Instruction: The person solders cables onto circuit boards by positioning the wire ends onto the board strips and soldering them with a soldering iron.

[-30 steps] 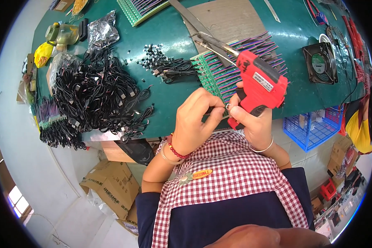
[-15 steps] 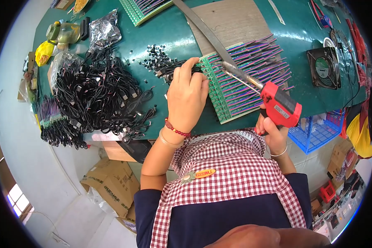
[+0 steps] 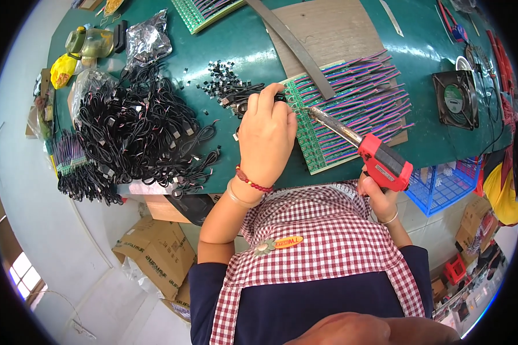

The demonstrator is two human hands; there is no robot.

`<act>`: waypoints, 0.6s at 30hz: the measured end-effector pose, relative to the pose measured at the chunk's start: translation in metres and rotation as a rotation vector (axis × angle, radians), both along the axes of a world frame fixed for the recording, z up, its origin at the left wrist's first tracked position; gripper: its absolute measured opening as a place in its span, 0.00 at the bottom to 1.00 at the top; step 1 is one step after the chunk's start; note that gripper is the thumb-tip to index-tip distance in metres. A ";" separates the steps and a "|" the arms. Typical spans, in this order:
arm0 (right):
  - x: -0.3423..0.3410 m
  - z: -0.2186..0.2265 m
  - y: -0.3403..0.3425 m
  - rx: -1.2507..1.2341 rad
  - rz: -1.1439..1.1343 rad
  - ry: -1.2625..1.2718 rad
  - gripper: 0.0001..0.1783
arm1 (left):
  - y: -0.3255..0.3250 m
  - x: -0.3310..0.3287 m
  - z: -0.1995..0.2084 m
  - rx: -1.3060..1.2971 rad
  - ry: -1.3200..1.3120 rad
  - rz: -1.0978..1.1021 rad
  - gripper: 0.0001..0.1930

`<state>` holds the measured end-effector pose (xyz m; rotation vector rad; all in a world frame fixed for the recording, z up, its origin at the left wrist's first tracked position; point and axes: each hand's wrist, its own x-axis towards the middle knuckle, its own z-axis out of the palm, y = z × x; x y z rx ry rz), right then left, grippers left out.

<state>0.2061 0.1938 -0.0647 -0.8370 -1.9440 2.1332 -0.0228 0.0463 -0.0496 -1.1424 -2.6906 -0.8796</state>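
My right hand is wrapped round the grip of a red and black soldering gun. Its metal barrel points up and left, with the tip down at the left part of a green circuit board panel. Rows of pink, blue and dark wires run rightward from that panel. My left hand is at the panel's left edge, fingers pinched together on a black cable, whose end is mostly hidden by the fingers. A flat metal strip lies across the panel's upper part.
A large heap of black cables covers the table's left side. Small black pieces lie beyond my left hand. A brown board lies under the panel. To the right stands a black fan; a blue basket sits below the table edge.
The soldering gun has tipped lower, its tip coming down and left to the panel's left part. My left hand has shifted slightly right, still at the panel's edge.
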 end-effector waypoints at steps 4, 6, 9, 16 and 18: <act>0.004 -0.001 0.004 -0.016 0.034 -0.054 0.14 | 0.000 -0.001 0.004 -0.011 -0.011 0.001 0.04; 0.004 -0.002 0.003 0.012 0.036 -0.046 0.14 | 0.000 -0.002 0.004 -0.020 -0.013 -0.010 0.04; -0.003 0.004 -0.002 0.074 0.025 -0.010 0.15 | 0.000 -0.002 0.005 -0.027 -0.021 -0.008 0.04; -0.003 0.005 -0.002 0.056 -0.001 0.056 0.19 | 0.001 -0.002 0.004 -0.031 -0.016 -0.003 0.04; -0.005 0.008 -0.001 0.083 0.015 0.041 0.19 | 0.001 -0.002 0.005 -0.036 -0.010 -0.007 0.04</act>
